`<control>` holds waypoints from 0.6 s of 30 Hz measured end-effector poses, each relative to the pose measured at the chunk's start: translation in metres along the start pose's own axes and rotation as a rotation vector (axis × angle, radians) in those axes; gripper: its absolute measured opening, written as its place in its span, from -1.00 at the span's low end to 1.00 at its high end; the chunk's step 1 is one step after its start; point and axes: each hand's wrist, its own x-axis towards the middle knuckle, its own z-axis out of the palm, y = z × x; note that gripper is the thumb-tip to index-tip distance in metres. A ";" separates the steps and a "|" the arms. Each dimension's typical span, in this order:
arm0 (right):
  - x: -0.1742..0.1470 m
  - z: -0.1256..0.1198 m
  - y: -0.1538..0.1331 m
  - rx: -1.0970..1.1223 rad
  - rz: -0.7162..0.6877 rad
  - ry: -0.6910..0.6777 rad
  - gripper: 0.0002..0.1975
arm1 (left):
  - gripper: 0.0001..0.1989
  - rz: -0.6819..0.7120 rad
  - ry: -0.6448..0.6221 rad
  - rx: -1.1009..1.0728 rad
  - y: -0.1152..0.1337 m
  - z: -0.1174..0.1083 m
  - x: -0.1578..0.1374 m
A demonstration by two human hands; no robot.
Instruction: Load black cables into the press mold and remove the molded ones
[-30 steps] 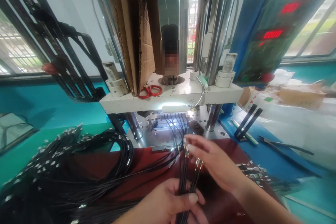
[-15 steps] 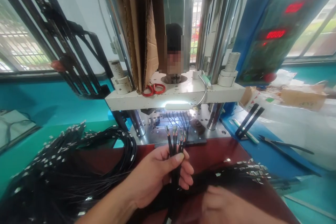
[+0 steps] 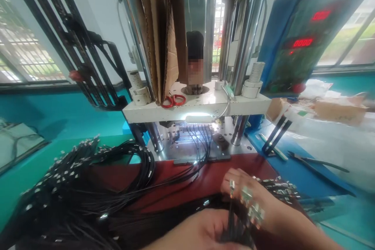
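Observation:
Low in the middle, my left hand (image 3: 205,228) is closed round a bundle of black cables (image 3: 232,220). Small metal-ended connectors (image 3: 246,197) stick up from its top, blurred. Just beyond, my right hand (image 3: 249,189) reaches in from the lower right, palm down, its fingers curled. It lies beside the right-hand pile of cables with silver ends (image 3: 279,187); whatever is under its fingers is hidden. Several thin black cables (image 3: 202,144) run from the lit fixture (image 3: 187,134) of the press (image 3: 199,107) toward the left heap.
A large heap of black cables (image 3: 58,187) covers the left side. Red-handled scissors (image 3: 173,100) and cardboard (image 3: 158,39) are on the press plate. To the right are pliers (image 3: 316,160), a blue control box (image 3: 293,39) with red digits, and plastic-wrapped packages (image 3: 336,109).
My left hand has carried its cable bundle from in front of the press down and to the right. My right hand has moved up and forward, beside the right-hand cable pile.

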 end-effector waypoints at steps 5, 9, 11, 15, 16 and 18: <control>0.017 -0.019 0.016 0.459 0.436 0.361 -0.70 | -0.54 0.019 0.098 -0.300 -0.055 -0.022 0.057; 0.020 -0.015 -0.009 0.636 0.354 0.246 -0.65 | -0.69 0.065 0.155 -0.239 -0.038 -0.023 0.063; 0.026 -0.009 -0.015 0.620 0.293 0.126 -0.62 | -0.78 0.109 0.208 -0.189 -0.026 -0.025 0.065; 0.053 -0.003 0.011 0.275 0.259 0.136 -0.59 | -0.84 0.118 0.264 -0.191 -0.017 -0.036 0.071; 0.060 -0.001 0.021 0.192 0.254 0.149 -0.64 | -0.84 0.117 0.268 -0.202 -0.017 -0.039 0.072; 0.071 0.005 0.037 0.070 0.245 0.140 -0.77 | -0.83 0.122 0.264 -0.220 -0.019 -0.045 0.073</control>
